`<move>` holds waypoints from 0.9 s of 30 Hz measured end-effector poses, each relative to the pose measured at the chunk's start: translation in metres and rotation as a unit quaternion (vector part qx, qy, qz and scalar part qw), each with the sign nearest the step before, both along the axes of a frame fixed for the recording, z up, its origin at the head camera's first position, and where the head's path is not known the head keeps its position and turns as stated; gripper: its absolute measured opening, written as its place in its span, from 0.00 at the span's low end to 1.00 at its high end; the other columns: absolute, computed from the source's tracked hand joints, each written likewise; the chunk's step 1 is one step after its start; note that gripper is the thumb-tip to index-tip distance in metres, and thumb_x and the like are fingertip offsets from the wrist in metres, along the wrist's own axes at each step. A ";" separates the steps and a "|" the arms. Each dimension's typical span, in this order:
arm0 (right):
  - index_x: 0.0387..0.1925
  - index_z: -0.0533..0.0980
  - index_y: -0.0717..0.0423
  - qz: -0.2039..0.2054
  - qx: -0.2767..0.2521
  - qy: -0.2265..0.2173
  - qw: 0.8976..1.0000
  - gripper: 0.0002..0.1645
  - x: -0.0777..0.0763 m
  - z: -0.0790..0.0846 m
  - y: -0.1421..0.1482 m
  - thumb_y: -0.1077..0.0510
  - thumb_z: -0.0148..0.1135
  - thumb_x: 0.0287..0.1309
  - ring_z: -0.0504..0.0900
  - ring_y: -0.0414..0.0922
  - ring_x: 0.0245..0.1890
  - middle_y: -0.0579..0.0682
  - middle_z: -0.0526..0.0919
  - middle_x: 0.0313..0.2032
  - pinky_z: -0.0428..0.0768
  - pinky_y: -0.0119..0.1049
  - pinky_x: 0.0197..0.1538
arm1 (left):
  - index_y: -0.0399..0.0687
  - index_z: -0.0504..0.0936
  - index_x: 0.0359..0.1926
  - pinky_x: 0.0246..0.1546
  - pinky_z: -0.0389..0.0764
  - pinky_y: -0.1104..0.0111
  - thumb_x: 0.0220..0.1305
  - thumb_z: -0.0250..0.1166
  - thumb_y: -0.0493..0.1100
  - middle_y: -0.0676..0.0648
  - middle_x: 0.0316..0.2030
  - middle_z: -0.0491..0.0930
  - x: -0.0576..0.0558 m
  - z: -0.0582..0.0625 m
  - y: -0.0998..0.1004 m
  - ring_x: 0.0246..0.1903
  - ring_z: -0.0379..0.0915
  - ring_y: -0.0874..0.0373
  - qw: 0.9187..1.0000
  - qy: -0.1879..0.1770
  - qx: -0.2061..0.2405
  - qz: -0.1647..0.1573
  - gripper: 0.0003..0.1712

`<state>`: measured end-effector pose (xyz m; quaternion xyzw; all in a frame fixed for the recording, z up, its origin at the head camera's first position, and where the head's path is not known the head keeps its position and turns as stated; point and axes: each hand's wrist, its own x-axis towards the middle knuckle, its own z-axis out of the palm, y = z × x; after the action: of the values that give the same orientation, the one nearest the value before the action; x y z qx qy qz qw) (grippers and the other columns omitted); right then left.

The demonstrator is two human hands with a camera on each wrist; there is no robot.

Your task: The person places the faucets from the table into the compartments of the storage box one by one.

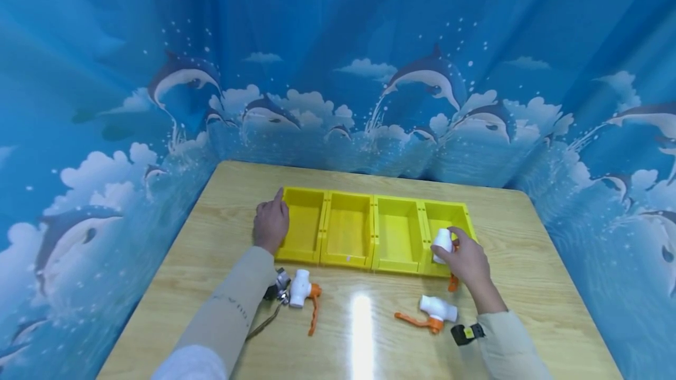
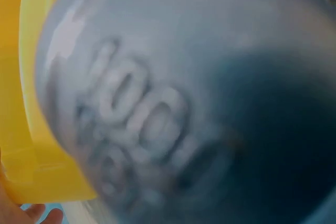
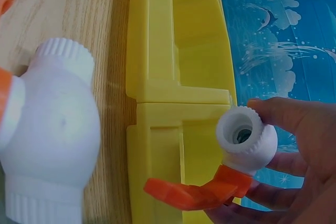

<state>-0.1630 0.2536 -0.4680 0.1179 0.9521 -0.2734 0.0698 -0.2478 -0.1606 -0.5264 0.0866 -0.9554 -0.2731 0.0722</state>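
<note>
My right hand (image 1: 467, 257) pinches a white plastic ball valve (image 3: 247, 137) with an orange lever (image 3: 199, 192). It holds the valve over the front part of the rightmost yellow bin (image 1: 446, 209), its round opening showing in the right wrist view. At the far left of the row, my left hand (image 1: 271, 224) rests along the side rim of the leftmost bin (image 1: 301, 190), index finger extended. In the left wrist view, a grey metal piece (image 2: 157, 103) with raised digits hides most of this hand; only fingertips (image 2: 52, 216) show at the lower left.
Four yellow bins stand joined in a row on the wooden table (image 1: 237, 180). A second white valve (image 1: 300, 289) with an orange lever lies below the left bins, beside the metal piece. A third valve (image 1: 438, 308) lies near my right wrist. A dolphin-print curtain (image 1: 338, 75) surrounds the table.
</note>
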 end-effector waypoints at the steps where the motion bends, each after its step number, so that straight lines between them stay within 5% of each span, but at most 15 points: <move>1: 0.69 0.61 0.63 0.000 0.000 0.000 1.000 0.46 0.000 0.000 0.000 0.43 0.66 0.58 0.74 0.58 0.43 0.68 0.74 0.52 0.77 0.48 0.41 | 0.54 0.58 0.74 0.60 0.66 0.42 0.77 0.42 0.49 0.38 0.57 0.77 0.000 0.000 0.000 0.62 0.63 0.37 1.000 -0.001 0.000 -0.001 0.27; 27: 0.68 0.61 0.64 0.003 0.011 0.015 1.000 0.43 -0.011 0.004 -0.003 0.46 0.65 0.59 0.76 0.59 0.45 0.68 0.76 0.51 0.76 0.52 0.44 | 0.55 0.55 0.75 0.62 0.66 0.45 0.78 0.40 0.49 0.39 0.59 0.75 -0.001 0.003 0.002 0.62 0.63 0.39 1.000 -0.028 -0.006 0.008 0.28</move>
<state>-0.1738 0.2501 -0.4637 0.1112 0.9564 -0.2645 0.0549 -0.2487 -0.1585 -0.5237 0.1009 -0.9580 -0.2642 0.0484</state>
